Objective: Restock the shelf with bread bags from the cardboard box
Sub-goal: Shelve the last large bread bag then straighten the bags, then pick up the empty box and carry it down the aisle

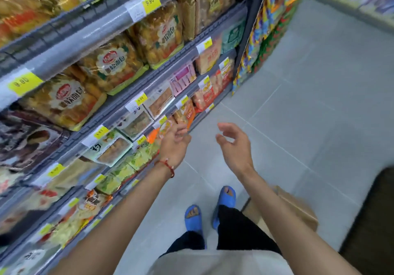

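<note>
Both my hands hang empty in the aisle in front of the shelves. My left hand [175, 144], with a red string at the wrist, has loosely curled fingers close to the lower shelf fronts. My right hand [234, 144] is spread and relaxed over the floor. Bread bags [64, 102] with red-and-white labels lie in a row on the second shelf [132, 87], and one more bread bag [160, 34] lies farther along it. The brown cardboard box [298, 209] stands on the floor behind my right forearm, mostly hidden by it.
Lower shelves hold boxed pastries [110, 149] and small snack packs [204, 95] behind yellow price tags. A rack of colourful snack bags [268, 31] ends the shelving. Grey floor tiles [309, 104] stretch ahead. A dark object [373, 221] stands at the right edge. My blue slippers [210, 208] are below.
</note>
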Available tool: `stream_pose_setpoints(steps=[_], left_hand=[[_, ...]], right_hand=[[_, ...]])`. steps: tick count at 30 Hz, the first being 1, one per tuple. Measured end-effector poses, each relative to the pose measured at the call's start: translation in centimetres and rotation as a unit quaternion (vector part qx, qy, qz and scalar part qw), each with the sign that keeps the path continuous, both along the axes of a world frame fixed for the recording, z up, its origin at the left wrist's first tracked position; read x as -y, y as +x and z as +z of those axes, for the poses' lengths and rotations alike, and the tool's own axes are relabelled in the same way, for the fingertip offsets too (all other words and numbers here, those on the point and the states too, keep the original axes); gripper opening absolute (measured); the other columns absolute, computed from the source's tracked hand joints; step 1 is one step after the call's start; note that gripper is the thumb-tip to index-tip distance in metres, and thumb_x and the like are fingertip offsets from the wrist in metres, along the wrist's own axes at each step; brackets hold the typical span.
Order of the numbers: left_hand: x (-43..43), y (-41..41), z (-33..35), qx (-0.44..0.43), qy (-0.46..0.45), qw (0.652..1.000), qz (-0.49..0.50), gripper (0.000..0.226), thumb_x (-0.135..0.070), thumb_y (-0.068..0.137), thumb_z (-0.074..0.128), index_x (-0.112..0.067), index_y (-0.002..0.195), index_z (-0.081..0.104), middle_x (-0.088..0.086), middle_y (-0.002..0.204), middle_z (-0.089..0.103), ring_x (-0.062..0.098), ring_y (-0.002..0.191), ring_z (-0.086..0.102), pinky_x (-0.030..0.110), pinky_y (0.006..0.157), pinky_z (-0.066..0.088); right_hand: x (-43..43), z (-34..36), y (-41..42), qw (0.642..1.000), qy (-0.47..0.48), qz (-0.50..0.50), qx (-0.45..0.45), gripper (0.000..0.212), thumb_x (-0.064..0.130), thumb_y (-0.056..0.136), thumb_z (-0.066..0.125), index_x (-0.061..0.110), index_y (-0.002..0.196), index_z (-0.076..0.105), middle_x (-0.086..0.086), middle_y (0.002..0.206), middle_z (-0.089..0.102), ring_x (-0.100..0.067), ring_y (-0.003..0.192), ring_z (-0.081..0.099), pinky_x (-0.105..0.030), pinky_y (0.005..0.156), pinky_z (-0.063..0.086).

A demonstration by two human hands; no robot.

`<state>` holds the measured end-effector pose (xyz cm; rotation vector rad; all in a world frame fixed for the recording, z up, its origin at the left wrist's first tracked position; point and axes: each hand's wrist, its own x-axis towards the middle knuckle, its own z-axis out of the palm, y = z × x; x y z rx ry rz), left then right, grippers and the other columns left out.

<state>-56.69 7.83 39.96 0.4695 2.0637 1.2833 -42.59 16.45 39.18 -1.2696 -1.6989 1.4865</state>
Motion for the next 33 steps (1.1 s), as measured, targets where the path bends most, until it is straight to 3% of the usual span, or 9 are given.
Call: stream_pose_setpoints(steps=[2,5,13,18,23,27,29,33], left_hand=[[0.8,2.0,-0.8,0.012,-0.014,0.999,-0.033,0.031,0.009,0.09,0.056,0.001,0.119,0.06,0.008,0.102,0.059,0.014,0.084,0.053,0.021,0.068,0.042],[2.2,5.4,-1.9,0.038,-0.035,0.995,-0.089,0.031,0.003,0.09,0.059,-0.002,0.12,0.061,0.006,0.106,0.062,0.015,0.092,0.057,0.025,0.076,0.045],[5.9,15.6,-4.2,0.065,-0.076,0.974,-0.206,0.027,-0.005,0.091,0.061,-0.012,0.116,0.065,0.001,0.101,0.068,0.011,0.077,0.06,0.024,0.075,0.047],[9.2,22.0,-5.2,0.078,-0.097,0.964,-0.236,0.023,-0.009,0.092,0.06,-0.017,0.114,0.065,-0.002,0.1,0.066,0.009,0.079,0.061,0.024,0.076,0.047],[12.7,28.9,-6.1,0.076,-0.118,0.957,-0.253,0.025,-0.008,0.093,0.057,-0.018,0.115,0.065,-0.001,0.104,0.066,0.009,0.084,0.06,0.025,0.082,0.048],[14.2,34.3,-7.8,0.083,-0.131,0.95,-0.27,0.023,-0.007,0.092,0.057,-0.022,0.107,0.067,-0.002,0.098,0.067,0.011,0.074,0.058,0.029,0.079,0.048],[14.5,36.4,-8.9,0.082,-0.138,0.947,-0.278,0.021,-0.008,0.092,0.058,-0.024,0.104,0.066,0.0,0.1,0.067,0.015,0.083,0.061,0.027,0.081,0.05],[13.7,39.3,-11.5,0.074,-0.167,0.937,-0.299,0.021,-0.009,0.093,0.058,-0.016,0.111,0.066,0.004,0.105,0.067,0.013,0.078,0.059,0.013,0.059,0.048]], right_hand=[[1.7,-0.5,3.0,0.999,-0.007,-0.036,0.014,0.028,-0.002,0.091,0.067,0.018,0.112,0.071,-0.001,0.111,0.071,-0.02,0.101,0.064,-0.004,0.074,0.044],[4.3,-1.2,7.6,0.995,-0.027,-0.086,0.03,0.027,0.001,0.092,0.067,0.018,0.112,0.072,0.004,0.106,0.071,-0.017,0.097,0.064,-0.005,0.075,0.044],[12.0,-3.2,18.7,0.979,-0.087,-0.181,0.04,0.026,0.007,0.095,0.063,0.025,0.112,0.069,0.007,0.111,0.071,-0.013,0.103,0.065,-0.006,0.076,0.046],[16.2,-5.3,25.6,0.974,-0.11,-0.194,0.047,0.027,0.009,0.096,0.062,0.023,0.118,0.07,0.008,0.115,0.071,-0.009,0.107,0.065,-0.023,0.094,0.052],[20.2,-6.4,33.7,0.965,-0.129,-0.225,0.047,0.028,0.007,0.096,0.06,0.02,0.118,0.07,0.006,0.109,0.071,-0.008,0.098,0.065,-0.02,0.087,0.049],[22.6,-7.3,40.1,0.96,-0.13,-0.241,0.068,0.028,0.005,0.096,0.06,0.017,0.118,0.071,0.007,0.106,0.071,-0.01,0.097,0.064,-0.012,0.08,0.049],[23.2,-7.9,42.6,0.955,-0.135,-0.251,0.079,0.028,0.003,0.095,0.061,0.016,0.118,0.071,0.004,0.109,0.071,-0.009,0.097,0.065,-0.009,0.08,0.048],[23.3,-9.6,46.5,0.945,-0.153,-0.271,0.097,0.027,0.005,0.097,0.06,0.015,0.121,0.069,0.001,0.113,0.07,-0.007,0.099,0.064,-0.002,0.077,0.046]])
